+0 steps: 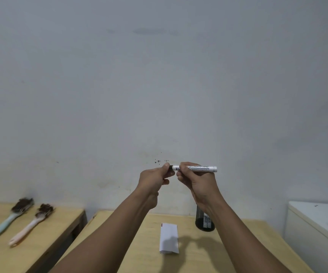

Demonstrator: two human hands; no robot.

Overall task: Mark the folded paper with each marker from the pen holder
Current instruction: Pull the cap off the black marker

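- A white marker is held level in front of a grey wall, raised well above a light wooden table.
- The marker's barrel is gripped by the right hand, fingers curled tight around it near its left end.
- The marker's dark cap end is pinched by the left hand, thumb and fingertips closed narrowly on it; whether the cap is seated or pulled free cannot be told.
- The folded paper is seen lying flat on the table below the hands, a small red mark at its far left corner.
- The black mesh pen holder is seen upright just right of the paper, partly hidden by the right forearm.
- Two brushes are seen lying on a separate table at left.
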